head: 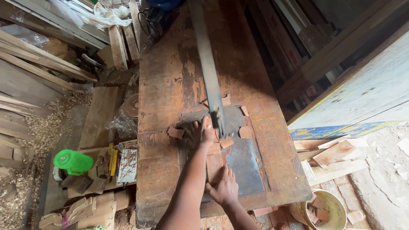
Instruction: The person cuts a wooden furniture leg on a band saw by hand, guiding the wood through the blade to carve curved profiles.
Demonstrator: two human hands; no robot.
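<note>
The left hand (201, 131) presses flat, fingers spread, on a thin wooden strip (214, 159) beside the band-saw blade (208, 64), while the right hand (223, 188) lies open on the strip's near end. Neither hand is clenched. Around five small wood offcuts (175, 132) lie scattered about the metal plate (243, 164) on the workbench (166, 85).

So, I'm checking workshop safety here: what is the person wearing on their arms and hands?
Nothing shows on either. The left hand and right hand are bare, with no gloves, rings or watch visible. Both forearms are uncovered as far as the picture's lower edge; no sleeve comes into view.
</note>
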